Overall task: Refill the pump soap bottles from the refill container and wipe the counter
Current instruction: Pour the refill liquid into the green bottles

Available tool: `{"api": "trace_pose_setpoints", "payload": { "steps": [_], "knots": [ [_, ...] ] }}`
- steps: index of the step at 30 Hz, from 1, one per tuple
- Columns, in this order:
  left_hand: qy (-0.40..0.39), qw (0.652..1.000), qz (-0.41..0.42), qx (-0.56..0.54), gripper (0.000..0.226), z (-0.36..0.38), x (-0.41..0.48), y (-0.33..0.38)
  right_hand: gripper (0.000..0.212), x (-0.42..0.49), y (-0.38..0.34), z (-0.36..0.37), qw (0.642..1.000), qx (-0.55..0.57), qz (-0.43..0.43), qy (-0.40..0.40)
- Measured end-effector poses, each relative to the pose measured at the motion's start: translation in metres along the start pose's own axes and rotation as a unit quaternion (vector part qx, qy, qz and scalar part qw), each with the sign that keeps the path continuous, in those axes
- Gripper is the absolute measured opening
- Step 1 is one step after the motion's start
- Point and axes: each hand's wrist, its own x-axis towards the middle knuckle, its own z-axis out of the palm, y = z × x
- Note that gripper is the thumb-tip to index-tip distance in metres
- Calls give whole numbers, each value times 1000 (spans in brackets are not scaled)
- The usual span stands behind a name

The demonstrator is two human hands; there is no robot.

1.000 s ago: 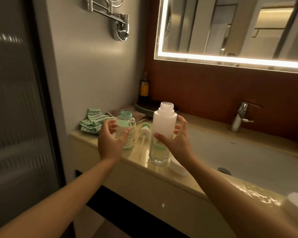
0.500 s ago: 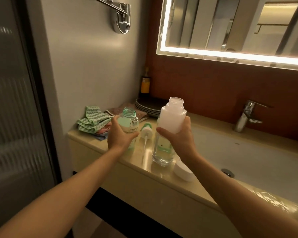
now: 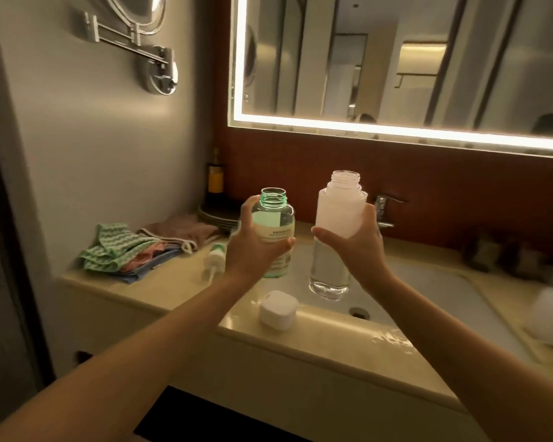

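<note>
A: What's laid out?

B: A stone worktop (image 3: pixel 173 291) with a basin (image 3: pixel 428 291) set into it, and folded cloths (image 3: pixel 122 250) piled at the wall end, ready for the wiping.

A: And the bottles?

B: Both are lifted over the basin's left edge, upright, necks open, near each other but apart. The right hand (image 3: pixel 355 247) is wrapped round the middle of the tall refill container (image 3: pixel 339 215), thumb in front. The left hand (image 3: pixel 253 247) is curled round the green pump bottle (image 3: pixel 273 215) in the same way.

A: So the pour comes next?

B: I'd judge so. Hold the green bottle over the basin so drips fall there, not on the stone. Bring the tall neck just above the green mouth, then tilt slowly. Both mouths are narrow, so a thin stream is safest. How full either bottle is I cannot tell.

A: And the loose pieces?

B: The white cap (image 3: pixel 278 309) sits at the worktop's front edge, under the forearms. The pump (image 3: pixel 216 252) lies on its side just left of the left hand. Mind neither gets knocked.
</note>
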Motion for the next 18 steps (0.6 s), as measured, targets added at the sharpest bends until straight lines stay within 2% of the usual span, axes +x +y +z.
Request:
{"api": "trace_pose_setpoints", "payload": {
  "steps": [5, 10, 18],
  "knots": [
    [-73, 997, 4, -22, 85, 66, -32, 29, 71, -17, 20, -67, 996, -92, 3, 22],
    [-126, 992, -13, -13, 84, 117, -66, 32, 72, -31, 41, -117, 980, -200, -12, 7],
    [-111, 993, -15, 21, 84, 143, -84, 20, 74, -32, 59, -141, 951, -305, -28, -32]
  ]
}}
